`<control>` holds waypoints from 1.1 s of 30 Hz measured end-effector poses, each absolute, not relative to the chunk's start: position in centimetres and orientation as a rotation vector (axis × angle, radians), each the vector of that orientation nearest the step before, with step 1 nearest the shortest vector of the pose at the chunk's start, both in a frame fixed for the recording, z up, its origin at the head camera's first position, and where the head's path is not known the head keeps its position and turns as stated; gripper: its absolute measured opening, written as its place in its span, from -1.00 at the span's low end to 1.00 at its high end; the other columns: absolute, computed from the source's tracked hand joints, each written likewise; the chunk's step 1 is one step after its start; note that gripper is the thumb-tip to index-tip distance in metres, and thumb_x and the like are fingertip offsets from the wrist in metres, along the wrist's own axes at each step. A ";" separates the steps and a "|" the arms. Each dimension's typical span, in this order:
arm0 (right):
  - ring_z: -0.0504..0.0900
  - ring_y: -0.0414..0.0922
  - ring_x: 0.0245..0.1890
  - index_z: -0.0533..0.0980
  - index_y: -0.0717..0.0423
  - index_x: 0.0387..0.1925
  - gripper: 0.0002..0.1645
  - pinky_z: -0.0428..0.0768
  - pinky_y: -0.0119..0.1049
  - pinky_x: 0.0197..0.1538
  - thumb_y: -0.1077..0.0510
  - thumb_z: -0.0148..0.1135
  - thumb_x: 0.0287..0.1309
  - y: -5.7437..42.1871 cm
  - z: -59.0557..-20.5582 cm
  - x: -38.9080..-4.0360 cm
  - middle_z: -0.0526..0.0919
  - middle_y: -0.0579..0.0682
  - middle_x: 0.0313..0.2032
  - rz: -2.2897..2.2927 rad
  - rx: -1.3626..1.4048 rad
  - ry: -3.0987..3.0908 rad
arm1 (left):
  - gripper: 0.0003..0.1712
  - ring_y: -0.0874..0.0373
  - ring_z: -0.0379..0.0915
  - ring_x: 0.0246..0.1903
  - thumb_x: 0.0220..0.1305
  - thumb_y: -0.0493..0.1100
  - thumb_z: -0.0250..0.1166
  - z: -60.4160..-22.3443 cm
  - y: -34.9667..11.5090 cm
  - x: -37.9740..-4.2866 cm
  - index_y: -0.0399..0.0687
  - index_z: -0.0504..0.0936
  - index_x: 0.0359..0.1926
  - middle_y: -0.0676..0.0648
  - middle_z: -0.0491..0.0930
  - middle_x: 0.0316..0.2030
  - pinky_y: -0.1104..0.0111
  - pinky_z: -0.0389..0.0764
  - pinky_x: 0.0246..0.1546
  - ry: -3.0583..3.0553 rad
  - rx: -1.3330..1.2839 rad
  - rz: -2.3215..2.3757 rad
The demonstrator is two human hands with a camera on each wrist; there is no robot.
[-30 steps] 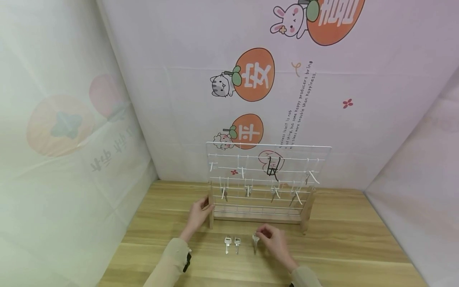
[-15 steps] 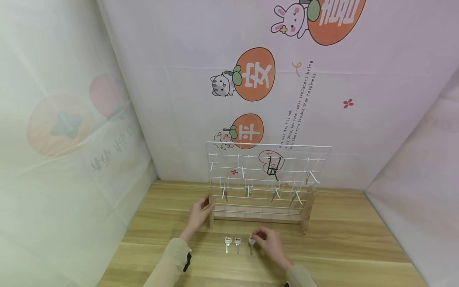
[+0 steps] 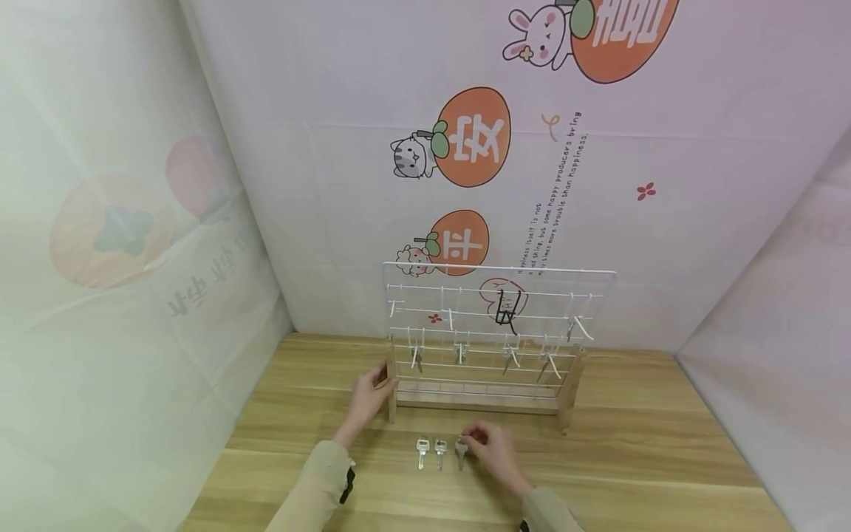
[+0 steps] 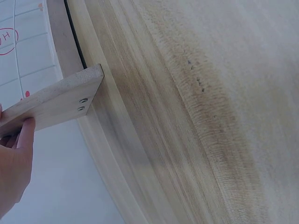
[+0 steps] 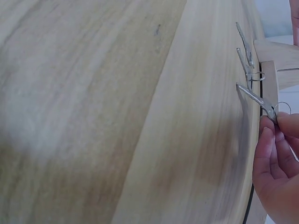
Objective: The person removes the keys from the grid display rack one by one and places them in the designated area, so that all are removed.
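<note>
My right hand pinches a silver key by its head, where a thin ring shows. The key's tip points down toward the table's front. Left of it two more silver keys, one key and another key, lie side by side on the wood. My left hand grips the left wooden post of a display rack, thumb on its outer face. The rack's white wire grid stands upright between two wooden posts.
Several white hooks sit on the grid, some with keys hanging. A black hook is among them. The wooden table runs back to a printed cloth wall, with cloth on both sides.
My right hand has moved left with its key, closer to the two keys lying on the table. The left hand stays on the post.
</note>
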State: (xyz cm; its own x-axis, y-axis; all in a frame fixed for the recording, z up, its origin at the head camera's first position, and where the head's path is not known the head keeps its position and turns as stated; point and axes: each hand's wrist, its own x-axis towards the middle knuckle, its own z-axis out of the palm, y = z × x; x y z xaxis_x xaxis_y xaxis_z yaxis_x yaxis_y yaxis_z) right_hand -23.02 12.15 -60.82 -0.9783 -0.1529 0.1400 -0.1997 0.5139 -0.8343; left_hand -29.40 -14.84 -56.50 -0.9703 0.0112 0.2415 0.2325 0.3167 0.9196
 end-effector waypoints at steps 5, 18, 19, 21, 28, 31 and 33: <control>0.52 -0.42 -0.48 0.64 0.11 -0.39 -0.93 0.61 -0.59 -0.39 0.31 0.38 0.06 12.1 -61.3 -23.1 0.73 -0.03 -0.44 1.485 0.315 -2.695 | -0.39 -0.34 0.50 0.18 0.30 -0.32 0.30 -56.6 -15.1 -29.5 -0.56 0.36 0.28 -0.51 0.48 0.19 0.08 0.65 0.17 -2.381 -0.229 -1.750; 0.50 -0.45 -0.48 0.64 0.13 -0.45 -0.93 0.56 -0.60 -0.40 0.32 0.41 0.03 11.9 -61.7 -23.7 0.72 -0.06 -0.47 1.394 0.353 -2.706 | -0.42 -0.36 0.48 0.19 0.32 -0.37 0.26 -56.2 -14.8 -29.2 -0.60 0.33 0.27 -0.53 0.46 0.19 0.02 0.62 0.19 -2.395 -0.233 -1.712; 0.49 -0.46 -0.48 0.64 0.12 -0.46 -0.92 0.56 -0.60 -0.40 0.32 0.41 0.03 11.9 -61.8 -23.8 0.72 -0.07 -0.47 1.388 0.351 -2.707 | -0.42 -0.37 0.47 0.20 0.32 -0.39 0.25 -55.9 -14.7 -29.1 -0.61 0.32 0.28 -0.54 0.45 0.20 0.00 0.61 0.20 -2.401 -0.230 -1.717; 0.49 -0.47 -0.48 0.64 0.11 -0.46 -0.91 0.56 -0.60 -0.39 0.32 0.41 0.03 11.9 -61.8 -23.9 0.72 -0.08 -0.47 1.368 0.358 -2.710 | -0.42 -0.39 0.46 0.20 0.32 -0.41 0.24 -55.5 -14.6 -28.9 -0.63 0.31 0.28 -0.55 0.44 0.19 -0.01 0.60 0.20 -2.400 -0.234 -1.717; 0.55 -0.42 -0.44 0.65 0.13 -0.44 -0.93 0.60 -0.59 -0.35 0.32 0.41 0.04 11.8 -61.8 -24.1 0.75 -0.05 -0.43 1.349 0.390 -2.713 | -0.42 -0.37 0.48 0.19 0.30 -0.39 0.26 -54.8 -14.7 -28.6 -0.62 0.34 0.27 -0.54 0.46 0.18 0.03 0.62 0.19 -2.408 -0.231 -1.719; 0.56 -0.41 -0.43 0.66 0.13 -0.42 -0.95 0.60 -0.58 -0.34 0.31 0.40 0.05 11.8 -61.9 -24.2 0.75 -0.05 -0.42 1.349 0.391 -2.727 | -0.42 -0.36 0.50 0.18 0.30 -0.38 0.27 -55.9 -14.8 -29.1 -0.59 0.35 0.27 -0.52 0.47 0.18 0.03 0.63 0.17 -2.409 -0.219 -1.698; 0.56 -0.41 -0.42 0.66 0.12 -0.42 -0.95 0.60 -0.59 -0.33 0.31 0.40 0.05 11.8 -62.0 -24.2 0.75 -0.06 -0.41 1.347 0.391 -2.735 | -0.41 -0.34 0.50 0.18 0.30 -0.36 0.29 -56.7 -14.9 -29.5 -0.56 0.36 0.27 -0.50 0.48 0.19 0.06 0.64 0.17 -2.402 -0.211 -1.700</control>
